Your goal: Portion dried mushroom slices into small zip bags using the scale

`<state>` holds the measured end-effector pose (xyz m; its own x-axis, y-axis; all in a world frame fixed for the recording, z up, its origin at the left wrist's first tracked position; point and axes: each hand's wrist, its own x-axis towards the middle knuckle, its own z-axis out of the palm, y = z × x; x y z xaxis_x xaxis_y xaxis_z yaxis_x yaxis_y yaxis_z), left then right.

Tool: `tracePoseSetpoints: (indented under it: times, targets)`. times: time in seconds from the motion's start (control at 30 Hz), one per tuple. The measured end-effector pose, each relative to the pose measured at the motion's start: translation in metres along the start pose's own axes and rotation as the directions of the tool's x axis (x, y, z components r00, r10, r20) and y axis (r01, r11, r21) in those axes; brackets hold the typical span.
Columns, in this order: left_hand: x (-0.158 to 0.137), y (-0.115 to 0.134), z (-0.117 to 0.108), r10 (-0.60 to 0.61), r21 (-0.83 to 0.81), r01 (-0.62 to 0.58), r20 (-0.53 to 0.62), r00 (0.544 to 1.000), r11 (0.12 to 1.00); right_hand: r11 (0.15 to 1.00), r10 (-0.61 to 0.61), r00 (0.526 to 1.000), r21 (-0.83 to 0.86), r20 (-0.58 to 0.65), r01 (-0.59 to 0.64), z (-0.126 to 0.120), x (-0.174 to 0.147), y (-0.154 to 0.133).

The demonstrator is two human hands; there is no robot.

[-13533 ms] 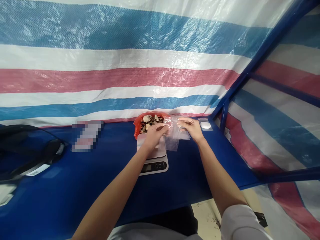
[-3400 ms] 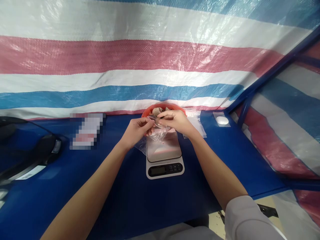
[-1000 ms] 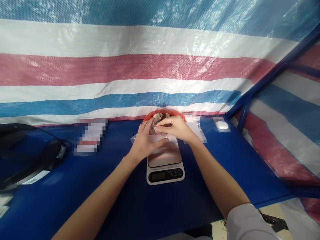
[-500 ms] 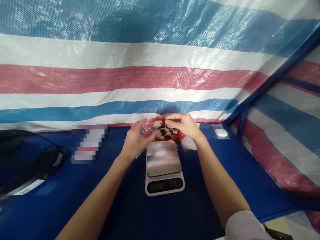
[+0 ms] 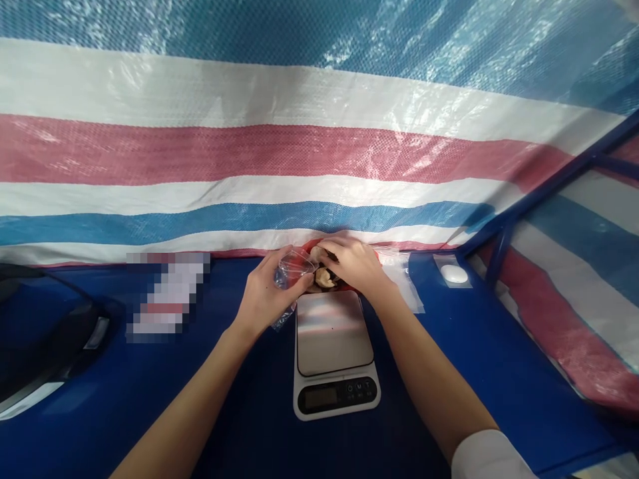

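My left hand (image 5: 269, 293) is closed on a clear plastic bag (image 5: 297, 263), its mouth spread between thumb and fingers at the left side of a red dish (image 5: 308, 245). Brown and cream pieces that look like dried mushrooms (image 5: 325, 278) lie in the dish. Over them is my right hand (image 5: 352, 263), fingers pinched together around a pale mushroom piece by the bag's mouth; the palm hides much of the dish. Just in front of the dish stands a white kitchen scale (image 5: 334, 332) with a bare metal plate; no reading shows on its display.
Clear flat bags (image 5: 407, 283) lie right of the dish, and farther right a white rounded object (image 5: 454, 273) rests on a small bag. A black strapped item (image 5: 54, 339) sits at left on the blue table (image 5: 239, 419). A striped sheet (image 5: 249, 153) rises behind.
My right hand has moved left and lower over the mushrooms, toward the bag's mouth. My left hand keeps hold of the bag. The whole view has shifted slightly.
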<state>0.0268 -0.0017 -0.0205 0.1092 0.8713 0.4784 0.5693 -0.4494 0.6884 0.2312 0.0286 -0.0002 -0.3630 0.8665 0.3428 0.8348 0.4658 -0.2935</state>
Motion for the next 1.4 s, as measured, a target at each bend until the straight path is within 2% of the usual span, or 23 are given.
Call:
tracePoseSetpoints:
  times: [0.3, 0.5, 0.7, 0.83, 0.9, 1.0, 1.07, 1.13, 1.23, 1.4]
  targets:
    - [-0.001, -0.003, 0.001, -0.009, -0.002, 0.009, 0.009, 1.0, 1.0, 0.994, -0.043, 0.997, -0.099, 0.067, 0.05, 0.007, 0.004, -0.006]
    - [-0.001, -0.002, 0.003, -0.004, -0.039, 0.005, 0.032, 0.999, 0.999, 0.998, -0.008, 0.999, -0.06, 0.034, 0.01, 0.012, 0.003, 0.002]
    - [-0.001, -0.001, 0.002, 0.006, -0.042, -0.004, 0.042, 0.999, 0.999, 0.992, 0.004, 0.997, 0.13, -0.071, 0.005, 0.0, 0.001, 0.007]
    - [-0.003, 0.0, 0.001, -0.002, -0.039, 0.004, 0.052, 0.999, 0.999, 0.937, 0.077, 0.984, 0.349, -0.162, -0.016, -0.009, -0.001, 0.009]
    - [-0.003, 0.001, 0.002, 0.005, -0.048, -0.002, 0.059, 0.998, 0.999, 0.875, 0.121, 0.978, 0.483, -0.168, -0.025, -0.012, -0.003, 0.009]
    - [-0.003, 0.004, 0.004, 0.035, -0.068, -0.031, 0.057, 0.998, 0.997, 0.726, 0.191, 0.974, 0.685, -0.118, -0.059, -0.019, -0.007, 0.007]
    - [-0.003, 0.005, 0.005, 0.053, -0.08, -0.048, 0.065, 0.996, 0.996, 0.626, 0.208, 0.975, 0.777, -0.075, -0.073, -0.024, -0.01, 0.003]
    - [-0.004, 0.006, 0.006, 0.066, -0.092, -0.059, 0.08, 0.995, 0.994, 0.569, 0.193, 0.98, 0.819, -0.052, -0.069, -0.029, -0.012, -0.002]
    - [-0.006, 0.007, 0.009, 0.081, -0.108, -0.07, 0.1, 0.992, 0.992, 0.569, 0.124, 0.99, 0.822, -0.063, -0.019, -0.033, -0.015, -0.01]
    - [-0.008, 0.012, 0.01, 0.098, -0.122, -0.084, 0.115, 0.989, 0.989, 0.659, 0.043, 0.997, 0.752, -0.066, 0.022, -0.03, -0.017, -0.016]
